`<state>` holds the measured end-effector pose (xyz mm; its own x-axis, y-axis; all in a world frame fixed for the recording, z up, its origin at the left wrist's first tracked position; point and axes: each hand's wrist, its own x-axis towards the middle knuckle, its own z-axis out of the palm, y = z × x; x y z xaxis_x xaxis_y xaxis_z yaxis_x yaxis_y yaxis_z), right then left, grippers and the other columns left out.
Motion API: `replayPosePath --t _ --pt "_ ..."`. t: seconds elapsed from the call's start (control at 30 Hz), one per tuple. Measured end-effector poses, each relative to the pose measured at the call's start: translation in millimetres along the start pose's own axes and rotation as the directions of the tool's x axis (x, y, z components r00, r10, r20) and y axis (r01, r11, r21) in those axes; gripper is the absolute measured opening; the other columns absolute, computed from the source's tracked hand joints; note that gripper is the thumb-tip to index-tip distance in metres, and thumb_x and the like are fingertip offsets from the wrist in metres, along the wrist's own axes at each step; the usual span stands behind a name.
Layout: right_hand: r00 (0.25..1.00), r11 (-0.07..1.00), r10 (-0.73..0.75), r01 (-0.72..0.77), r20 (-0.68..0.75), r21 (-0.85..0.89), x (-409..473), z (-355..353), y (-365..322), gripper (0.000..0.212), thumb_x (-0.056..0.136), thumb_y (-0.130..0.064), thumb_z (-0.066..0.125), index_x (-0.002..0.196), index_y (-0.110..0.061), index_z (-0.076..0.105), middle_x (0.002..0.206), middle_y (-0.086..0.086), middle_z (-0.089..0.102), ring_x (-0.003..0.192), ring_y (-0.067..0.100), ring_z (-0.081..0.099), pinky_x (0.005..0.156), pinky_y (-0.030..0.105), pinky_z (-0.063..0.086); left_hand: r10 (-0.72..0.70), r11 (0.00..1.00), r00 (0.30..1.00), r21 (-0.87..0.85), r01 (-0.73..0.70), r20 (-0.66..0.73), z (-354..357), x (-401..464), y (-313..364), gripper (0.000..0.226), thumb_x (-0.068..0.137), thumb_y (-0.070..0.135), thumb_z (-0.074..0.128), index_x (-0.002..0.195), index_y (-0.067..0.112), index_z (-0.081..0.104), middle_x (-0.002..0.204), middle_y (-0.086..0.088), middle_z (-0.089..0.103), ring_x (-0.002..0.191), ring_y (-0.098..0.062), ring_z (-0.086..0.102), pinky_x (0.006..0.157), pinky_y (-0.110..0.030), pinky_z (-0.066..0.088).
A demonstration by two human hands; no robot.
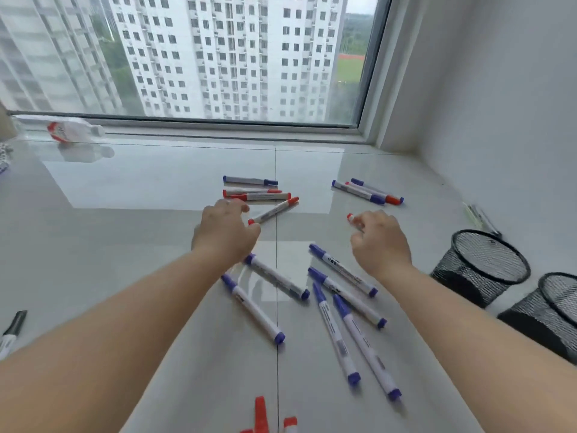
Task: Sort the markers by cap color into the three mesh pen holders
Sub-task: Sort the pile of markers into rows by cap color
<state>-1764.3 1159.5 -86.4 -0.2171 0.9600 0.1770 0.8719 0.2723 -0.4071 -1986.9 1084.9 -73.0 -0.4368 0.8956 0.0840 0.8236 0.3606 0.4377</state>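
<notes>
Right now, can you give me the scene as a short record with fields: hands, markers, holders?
left hand: over a red-capped marker, fingers curled, not yet gripping it
right hand: grips a red-capped marker end
blue-capped markers: loose on the tile surface
mesh pen holders: two in view at right; none holds a marker that shows

From my remote seat: a glossy pale tiled sill (pixel 156 182) under a wide window (pixel 203 57), white high-rise blocks (pixel 231 51) beyond; plain white wall (pixel 499 104) at right, soft daylight reflecting off the tiles.
</notes>
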Motion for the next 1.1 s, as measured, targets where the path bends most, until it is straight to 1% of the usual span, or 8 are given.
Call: replayPosePath --t 0.13,0.2,0.43,0.57,0.7,0.8,0.93,1.1 --pt "0.982 0.966 0.149 -0.119 0.119 -0.228 46 24 11 0.035 0.091 -0.026 0.041 0.123 -0.012 0.046 0.127 0.011 0.044 0.116 0.029 0.037 0.090 0.036 0.036 0.067 0.987 0.996 0.143 -0.074 0.052 20 52 5 0.051 0.090 0.046 0.048 0.133 0.021 0.042 0.139 -0.002 0.040 0.128 -0.021 0.033 0.101 -0.038 0.034" --pt "0.978 0.959 0.160 -0.121 0.137 -0.256 56 35 14 0.034 0.091 -0.027 0.041 0.122 -0.012 0.044 0.126 0.011 0.043 0.114 0.029 0.037 0.089 0.036 0.035 0.075 0.973 0.995 0.215 -0.089 0.072 27 73 8 0.058 0.087 0.054 0.047 0.134 0.021 0.040 0.137 -0.002 0.041 0.128 -0.022 0.033 0.099 -0.038 0.036" --pt "0.967 0.966 0.212 -0.185 0.142 -0.182 81 49 27 0.023 0.093 -0.015 0.040 0.114 -0.009 0.047 0.122 0.012 0.046 0.111 0.029 0.040 0.085 0.036 0.035 0.034 0.903 0.971 0.408 -0.130 0.235 46 129 2 0.088 0.073 0.078 0.040 0.143 0.026 0.024 0.149 -0.002 0.027 0.137 -0.023 0.023 0.107 -0.043 0.024" --pt "0.983 0.984 0.176 -0.174 0.054 -0.038 116 40 34 0.019 0.095 -0.015 0.038 0.108 -0.005 0.046 0.119 0.013 0.044 0.103 0.032 0.046 0.068 0.033 0.033 -0.038 0.945 0.950 0.320 -0.067 0.311 66 148 9 0.088 0.070 0.079 0.043 0.143 0.033 0.021 0.151 -0.001 0.018 0.139 -0.024 0.016 0.110 -0.049 0.016" --pt "0.987 0.982 0.151 -0.156 -0.048 -0.111 156 29 54 0.023 0.095 -0.018 0.040 0.111 -0.003 0.049 0.118 0.016 0.046 0.107 0.033 0.042 0.072 0.034 0.032 0.051 0.942 0.975 0.314 -0.119 0.217 83 152 13 0.070 0.076 0.075 0.040 0.131 0.032 0.035 0.138 -0.002 0.031 0.131 -0.024 0.023 0.110 -0.048 0.015" --pt "0.988 0.967 0.155 -0.153 -0.007 -0.203 175 31 67 0.027 0.096 -0.022 0.040 0.112 -0.003 0.052 0.118 0.016 0.048 0.111 0.033 0.038 0.071 0.033 0.029 0.094 0.944 0.990 0.308 -0.121 0.102 92 149 7 0.063 0.080 0.073 0.033 0.128 0.031 0.037 0.130 -0.002 0.036 0.122 -0.025 0.030 0.103 -0.043 0.023" --pt "0.984 0.961 0.163 -0.140 0.076 -0.239 185 39 69 0.026 0.097 -0.027 0.039 0.102 -0.007 0.055 0.110 0.014 0.053 0.107 0.031 0.038 0.072 0.034 0.030 0.118 0.946 0.990 0.295 -0.135 0.075 96 152 4 0.064 0.080 0.073 0.032 0.127 0.030 0.039 0.126 -0.001 0.042 0.116 -0.024 0.038 0.093 -0.038 0.030" --pt "0.972 0.962 0.209 -0.184 0.108 -0.203 185 47 63 0.037 0.093 -0.037 0.049 0.120 -0.012 0.051 0.116 0.013 0.050 0.112 0.031 0.041 0.078 0.034 0.034 0.194 0.956 0.981 0.224 -0.190 0.004 98 154 -1 0.059 0.079 0.072 0.036 0.118 0.030 0.046 0.112 0.004 0.053 0.102 -0.021 0.049 0.078 -0.034 0.030"
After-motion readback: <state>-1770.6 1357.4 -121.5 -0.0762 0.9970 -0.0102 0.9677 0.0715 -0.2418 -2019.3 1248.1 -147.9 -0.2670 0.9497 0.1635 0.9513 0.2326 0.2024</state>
